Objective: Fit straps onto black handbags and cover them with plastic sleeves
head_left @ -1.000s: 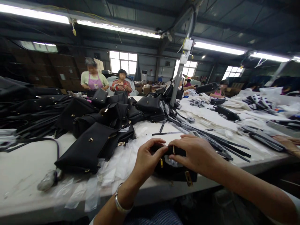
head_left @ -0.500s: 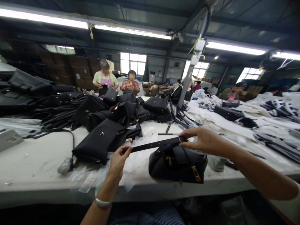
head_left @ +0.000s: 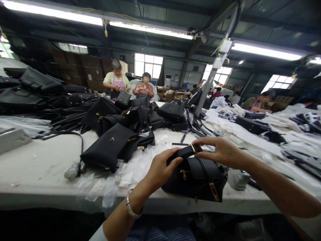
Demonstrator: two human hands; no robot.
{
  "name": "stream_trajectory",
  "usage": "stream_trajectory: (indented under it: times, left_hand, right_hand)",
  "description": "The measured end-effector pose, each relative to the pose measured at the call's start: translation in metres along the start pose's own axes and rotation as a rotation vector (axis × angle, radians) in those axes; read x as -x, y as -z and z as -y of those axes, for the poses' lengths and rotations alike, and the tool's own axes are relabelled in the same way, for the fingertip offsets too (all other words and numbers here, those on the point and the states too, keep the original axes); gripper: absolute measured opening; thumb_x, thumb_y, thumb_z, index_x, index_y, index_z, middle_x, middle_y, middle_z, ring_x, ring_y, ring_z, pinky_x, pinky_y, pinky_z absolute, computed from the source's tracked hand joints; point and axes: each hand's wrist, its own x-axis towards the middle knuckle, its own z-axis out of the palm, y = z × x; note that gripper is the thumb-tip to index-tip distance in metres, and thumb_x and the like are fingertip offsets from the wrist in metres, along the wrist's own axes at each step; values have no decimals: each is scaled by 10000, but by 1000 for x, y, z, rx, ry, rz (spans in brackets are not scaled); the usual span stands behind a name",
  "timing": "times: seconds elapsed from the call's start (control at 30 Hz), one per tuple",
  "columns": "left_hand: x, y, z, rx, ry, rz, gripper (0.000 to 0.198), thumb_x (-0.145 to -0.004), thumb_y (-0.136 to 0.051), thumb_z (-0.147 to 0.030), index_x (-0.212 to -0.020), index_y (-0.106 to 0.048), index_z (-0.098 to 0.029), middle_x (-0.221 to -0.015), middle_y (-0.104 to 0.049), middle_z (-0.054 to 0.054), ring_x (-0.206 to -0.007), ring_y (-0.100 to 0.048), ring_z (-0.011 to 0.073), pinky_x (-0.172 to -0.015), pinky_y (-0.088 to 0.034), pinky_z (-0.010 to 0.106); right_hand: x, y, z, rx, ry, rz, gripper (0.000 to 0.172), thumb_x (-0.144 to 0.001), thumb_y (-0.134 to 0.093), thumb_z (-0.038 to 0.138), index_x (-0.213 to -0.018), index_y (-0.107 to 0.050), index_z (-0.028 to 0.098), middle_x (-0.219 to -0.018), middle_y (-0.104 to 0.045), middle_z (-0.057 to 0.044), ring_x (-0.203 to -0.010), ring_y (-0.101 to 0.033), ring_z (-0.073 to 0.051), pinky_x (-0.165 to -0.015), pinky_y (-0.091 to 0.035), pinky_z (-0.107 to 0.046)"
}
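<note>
A black strap with a gold buckle is held above a black handbag lying near the table's front edge. My right hand pinches the strap at the buckle between thumb and fingers. Closed on the same strap, just left of the buckle, is my left hand; its fingers partly hide the strap. Below them, the bag shows a gold zip pull and a gold clasp on its flap strap.
Several black handbags are heaped left and ahead on the white table. Clear plastic wrappers lie by the front edge. A metal post rises beyond the bags. Co-workers stand across the table, with white material at right.
My left hand has slid right, from the strap's far end to near the buckle. The strap, stretched straight before, now curves between my hands. The view has shifted slightly.
</note>
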Motion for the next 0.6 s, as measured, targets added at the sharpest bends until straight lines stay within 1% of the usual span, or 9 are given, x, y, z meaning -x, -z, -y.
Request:
stream_trajectory:
  times: [0.1, 0.17, 0.23, 0.37, 0.4, 0.43, 0.5, 0.53, 0.6]
  left_hand:
    - [-13, -4, 0, 38, 34, 41, 297, -889, -676, -295, -1170, -707, -206, -1155, -749, 60, -1082, -678, 246, -968, -501, 338]
    - [-19, -4, 3, 23, 34, 12, 274, -883, -687, -300, -1137, -723, -203, -1120, -760, 62, -1038, -691, 248, -931, -517, 338]
    - [-26, -1, 2, -25, -15, -26, 265, -906, -666, -312, -1143, -718, -207, -1124, -756, 65, -1033, -689, 242, -920, -517, 333]
    - [-31, 5, -16, -293, -218, -294, 252, -939, -620, -298, -1168, -700, -229, -1189, -711, 88, -1123, -628, 256, -1029, -438, 384]
    - [-30, 4, -20, -352, -278, -318, 232, -945, -608, -290, -1149, -705, -238, -1181, -708, 87, -1127, -620, 255, -1041, -423, 386]
    - [-27, 2, -22, -390, -327, -292, 212, -952, -593, -282, -1123, -711, -244, -1158, -712, 84, -1115, -622, 250, -1035, -425, 378]
    - [-22, -6, -22, -407, -350, -148, 198, -960, -575, -277, -1103, -709, -244, -1119, -723, 82, -1074, -644, 240, -984, -461, 349]
    - [-21, -12, -20, -395, -310, -85, 209, -955, -586, -289, -1123, -698, -238, -1120, -725, 86, -1061, -654, 244, -955, -481, 346]
    - [-22, -24, -12, -325, -172, -53, 273, -927, -636, -337, -1169, -678, -218, -1131, -730, 100, -1050, -670, 267, -916, -508, 360]
  right_hand:
    - [1, 0, -2, 77, 14, -12, 311, -852, -681, 403, -1118, -731, 248, -1090, -770, -34, -1037, -701, -278, -931, -530, -379]
    - [2, 1, -4, 113, 3, 5, 292, -870, -654, 376, -1126, -723, 254, -1086, -771, -30, -1021, -704, -276, -903, -534, -374]
    - [2, 1, -6, 121, -9, 27, 292, -895, -620, 378, -1144, -715, 259, -1096, -769, -27, -1016, -706, -274, -877, -536, -363]
    - [0, -2, -8, 102, -5, 19, 330, -938, -559, 421, -1186, -683, 242, -1132, -758, -45, -1007, -708, -266, -834, -529, -339]
    - [0, -4, -8, 104, -13, 9, 336, -945, -547, 421, -1197, -669, 234, -1123, -760, -51, -996, -711, -262, -819, -528, -335]
    - [-1, -6, -7, 107, -28, -7, 335, -952, -535, 413, -1201, -657, 226, -1104, -765, -57, -984, -714, -260, -805, -527, -333]
    - [0, -11, -3, 125, -65, -50, 326, -962, -514, 395, -1204, -638, 216, -1064, -774, -67, -969, -722, -262, -790, -526, -335]
    - [1, -14, -1, 139, -77, -75, 320, -965, -504, 389, -1201, -633, 216, -1051, -777, -69, -963, -725, -266, -785, -528, -341]
    - [3, -20, 4, 170, -78, -116, 317, -968, -492, 383, -1211, -622, 225, -1037, -779, -72, -954, -730, -277, -778, -531, -357]
